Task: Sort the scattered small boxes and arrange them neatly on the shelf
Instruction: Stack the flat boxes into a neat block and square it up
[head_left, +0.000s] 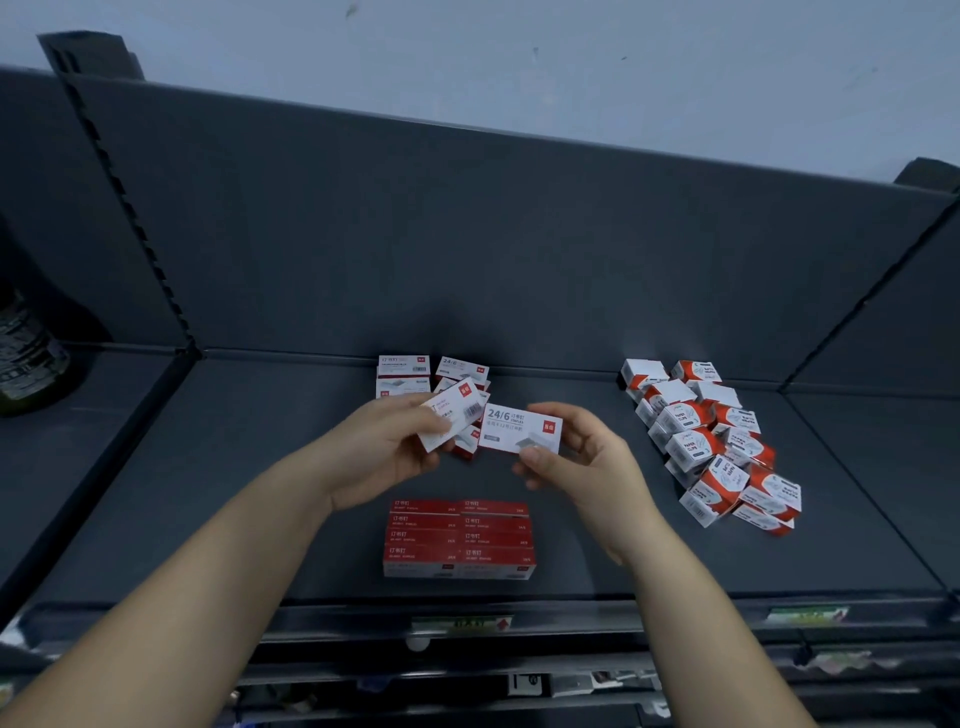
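White-faced, the barcode box is clamped in curled fingers of the left hand and the 24/6 box pinched by those of the right hand, both above the shelf between a loose heap behind and a red block in front.

It is dim in here, with a cool, bluish cast. The pale wall up top catches the most light; the dark shelf soaks it up, and a soft shadow sits on its back panel. The white box pinched in the right hand reads sharply, the tilted box in the left hand slightly smeared. Straight edges bow outward toward the corners, and the price labels along the bottom blur.
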